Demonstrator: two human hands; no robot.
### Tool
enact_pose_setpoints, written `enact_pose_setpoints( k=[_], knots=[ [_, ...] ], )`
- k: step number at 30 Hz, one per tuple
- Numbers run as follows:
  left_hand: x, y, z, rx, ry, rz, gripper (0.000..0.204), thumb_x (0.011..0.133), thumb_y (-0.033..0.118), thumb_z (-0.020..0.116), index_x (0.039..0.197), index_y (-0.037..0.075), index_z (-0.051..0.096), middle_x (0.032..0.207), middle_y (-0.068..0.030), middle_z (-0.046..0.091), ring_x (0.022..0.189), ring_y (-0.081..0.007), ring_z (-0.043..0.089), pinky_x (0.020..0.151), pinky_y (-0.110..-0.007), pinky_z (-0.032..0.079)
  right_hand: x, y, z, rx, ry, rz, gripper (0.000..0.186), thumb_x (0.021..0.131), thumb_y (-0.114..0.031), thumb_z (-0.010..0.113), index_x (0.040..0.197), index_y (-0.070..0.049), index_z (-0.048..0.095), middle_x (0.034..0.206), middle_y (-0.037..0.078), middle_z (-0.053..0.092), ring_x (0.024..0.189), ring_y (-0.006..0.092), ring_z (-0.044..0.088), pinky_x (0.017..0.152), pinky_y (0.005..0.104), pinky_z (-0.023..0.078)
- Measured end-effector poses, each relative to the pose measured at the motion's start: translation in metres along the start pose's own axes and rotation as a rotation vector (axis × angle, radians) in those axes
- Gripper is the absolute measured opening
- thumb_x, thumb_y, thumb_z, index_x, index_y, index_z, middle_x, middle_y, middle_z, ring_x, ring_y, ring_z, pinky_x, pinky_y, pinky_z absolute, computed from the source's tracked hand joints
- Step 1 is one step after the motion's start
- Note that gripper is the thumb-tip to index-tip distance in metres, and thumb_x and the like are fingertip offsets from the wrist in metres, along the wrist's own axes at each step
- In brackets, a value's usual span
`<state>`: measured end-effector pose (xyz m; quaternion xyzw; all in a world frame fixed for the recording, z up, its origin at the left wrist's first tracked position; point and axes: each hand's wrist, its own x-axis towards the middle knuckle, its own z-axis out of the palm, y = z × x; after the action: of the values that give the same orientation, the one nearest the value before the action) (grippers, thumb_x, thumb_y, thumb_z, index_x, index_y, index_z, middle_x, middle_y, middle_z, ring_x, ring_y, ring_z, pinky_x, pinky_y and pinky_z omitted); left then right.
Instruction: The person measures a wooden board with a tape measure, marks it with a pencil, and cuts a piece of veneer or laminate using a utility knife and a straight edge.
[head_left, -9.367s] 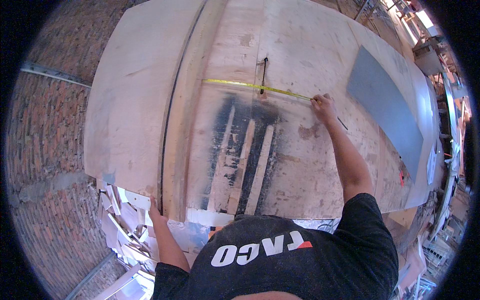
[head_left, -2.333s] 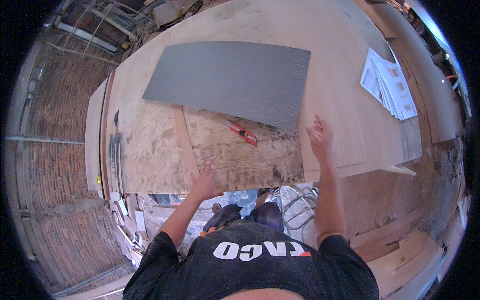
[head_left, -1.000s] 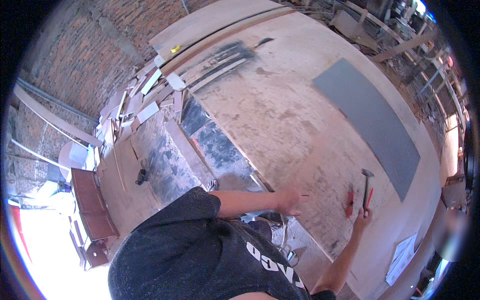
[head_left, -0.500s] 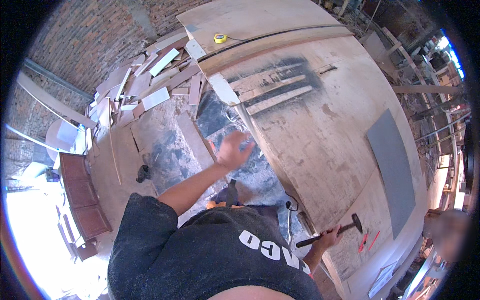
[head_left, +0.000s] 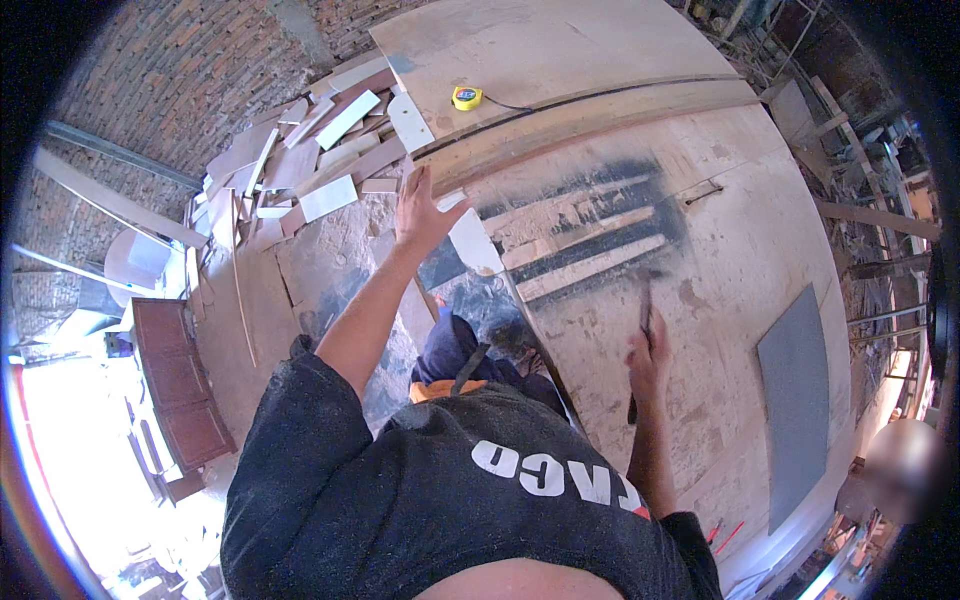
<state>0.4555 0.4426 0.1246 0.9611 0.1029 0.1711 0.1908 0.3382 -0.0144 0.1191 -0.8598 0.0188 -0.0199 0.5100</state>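
My right hand [head_left: 650,362] is closed around the handle of a hammer [head_left: 645,305], held over the wooden worktable [head_left: 745,250]; the hammer head is smeared by motion. My left hand [head_left: 424,212] is open, thumb spread from the fingers, by the table's left edge. Close to it are the end of a long wooden strip [head_left: 560,118] lying across the table and a white board piece [head_left: 474,242] at the edge. Another white piece with holes [head_left: 408,123] sits at the strip's far side. Beside my right hand, pale slats [head_left: 590,235] show within a black-stained patch of the tabletop.
A yellow tape measure [head_left: 466,97] rests beyond the strip. On the table's right side lie a grey sheet [head_left: 797,410] and thin red sticks [head_left: 729,538]. Board offcuts [head_left: 330,140] are heaped by the brick wall [head_left: 180,90]. A brown panelled piece [head_left: 182,390] stands at left.
My right hand has carried the hammer from the table's near edge forward over the tabletop. My left hand has moved forward to the strip's end. The view has shifted slightly.
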Motion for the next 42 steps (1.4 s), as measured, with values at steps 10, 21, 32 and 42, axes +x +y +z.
enact_pose_setpoints(
  k=[10,21,32,42],
  knots=[
    [0.116,-0.031,0.058,0.106,-0.369,0.118,0.132,0.062,0.071,0.081,0.158,0.002,0.022,0.160,-0.0154,0.031,0.150,-0.0313,0.027,0.122,-0.055,0.021,0.146,-0.131,0.197,-0.112,-0.205,-0.116,0.054,0.099,-0.011,0.055,0.151,-0.013,0.042,0.129,0.028,0.061,0.108,0.0479,0.064,0.084,0.0491,0.054],
    [0.137,-0.042,0.075,-0.009,-0.461,0.096,0.132,0.055,0.063,0.087,0.157,0.006,0.026,0.159,-0.0112,0.033,0.149,-0.0274,0.028,0.122,-0.054,0.016,0.172,-0.134,0.304,-0.218,-0.101,-0.167,0.059,0.099,-0.014,0.055,0.155,-0.019,0.037,0.096,0.023,0.066,0.080,0.0434,0.065,0.067,0.0536,0.051],
    [0.141,-0.041,0.077,-0.021,-0.433,0.102,0.130,0.055,0.064,0.086,0.157,0.007,0.028,0.158,-0.0121,0.034,0.148,-0.0291,0.030,0.121,-0.056,0.017,0.189,-0.124,0.311,-0.289,-0.147,-0.296,0.067,0.099,-0.012,0.052,0.160,-0.020,0.026,0.094,0.023,0.063,0.080,0.0425,0.063,0.069,0.0519,0.052],
    [0.154,0.005,0.088,0.154,-0.448,0.138,0.136,0.062,0.078,0.075,0.161,0.006,0.017,0.168,-0.0098,0.016,0.156,-0.0257,0.012,0.121,-0.062,-0.004,0.207,-0.079,0.235,-0.069,0.016,-0.043,0.054,0.098,-0.009,0.058,0.150,-0.007,0.044,0.116,0.022,0.067,0.096,0.0328,0.071,0.081,0.0392,0.056]
  ],
)
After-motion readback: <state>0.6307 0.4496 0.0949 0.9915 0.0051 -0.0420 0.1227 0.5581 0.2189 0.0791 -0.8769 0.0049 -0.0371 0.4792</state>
